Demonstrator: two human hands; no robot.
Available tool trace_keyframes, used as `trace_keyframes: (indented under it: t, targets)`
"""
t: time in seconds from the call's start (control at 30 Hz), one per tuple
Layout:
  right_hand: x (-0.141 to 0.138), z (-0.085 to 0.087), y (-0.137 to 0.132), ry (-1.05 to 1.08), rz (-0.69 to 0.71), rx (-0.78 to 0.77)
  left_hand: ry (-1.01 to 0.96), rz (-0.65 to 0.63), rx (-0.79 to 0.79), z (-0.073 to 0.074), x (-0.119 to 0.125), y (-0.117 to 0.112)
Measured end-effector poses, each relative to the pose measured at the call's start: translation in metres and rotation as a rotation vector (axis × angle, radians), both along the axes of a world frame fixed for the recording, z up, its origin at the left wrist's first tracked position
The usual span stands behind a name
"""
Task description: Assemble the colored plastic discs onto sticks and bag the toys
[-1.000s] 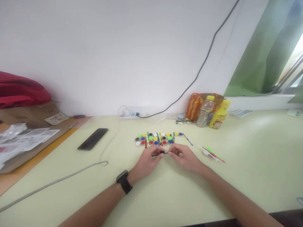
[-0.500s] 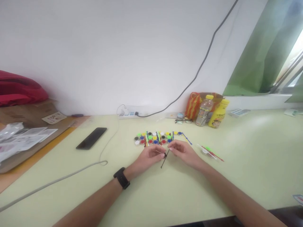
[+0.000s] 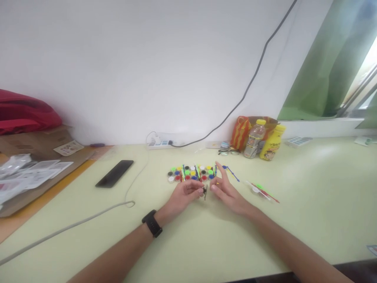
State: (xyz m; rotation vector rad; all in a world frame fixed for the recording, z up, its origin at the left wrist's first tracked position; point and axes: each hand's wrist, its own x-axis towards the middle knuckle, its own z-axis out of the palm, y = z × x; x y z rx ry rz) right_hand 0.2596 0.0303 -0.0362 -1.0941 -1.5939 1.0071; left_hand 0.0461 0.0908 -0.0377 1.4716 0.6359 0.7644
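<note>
My left hand pinches a small black plastic part with a thin dark rod between thumb and fingertips, over the table. To its right, my right hand is apart from the rod; its index finger points up and away from the thumb, and I see nothing in it. Beyond both hands lie rows of small round pieces with coloured tops, and thin arrow-like plastic sticks among them. One blue stick lies at the right end of the rows. The black part's exact kind is too small to make out.
On the left are a black phone, a grey cable and a cardboard box. Several loose sticks lie to the right. Two bottles, glasses and a power strip stand or lie along the wall.
My right hand has let go of the dark rod and raised its index finger. The rod now looks shorter and more upright; my left hand still holds the black part.
</note>
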Motion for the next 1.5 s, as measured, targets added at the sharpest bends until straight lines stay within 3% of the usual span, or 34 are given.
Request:
trace_keyframes:
  t: [0.2, 0.37, 0.53, 0.8, 1.03, 1.2, 1.5]
  targets:
    - [0.007, 0.003, 0.004, -0.090, 0.090, -0.129, -0.018, 0.020, -0.030, -0.001, 0.002, 0.000]
    - [0.004, 0.009, 0.003, -0.005, 0.038, -0.077, -0.015, 0.016, -0.011, -0.003, 0.002, 0.001]
    - [-0.001, 0.006, 0.002, 0.073, 0.103, -0.103, -0.009, 0.013, 0.014, -0.004, 0.001, 0.001]
    - [-0.001, 0.001, 0.004, 0.025, 0.133, -0.110, 0.005, 0.020, 0.032, -0.003, 0.002, 0.001]
    - [0.003, 0.008, 0.001, 0.124, 0.058, -0.125, -0.012, 0.029, 0.001, -0.002, 0.002, 0.000]
    - [0.013, 0.014, -0.002, 0.225, 0.329, -0.205, -0.012, 0.037, 0.005, -0.003, 0.001, 0.000]
    - [0.003, 0.006, 0.007, 0.160, 0.077, -0.203, -0.009, 0.032, 0.011, -0.002, 0.001, 0.000]
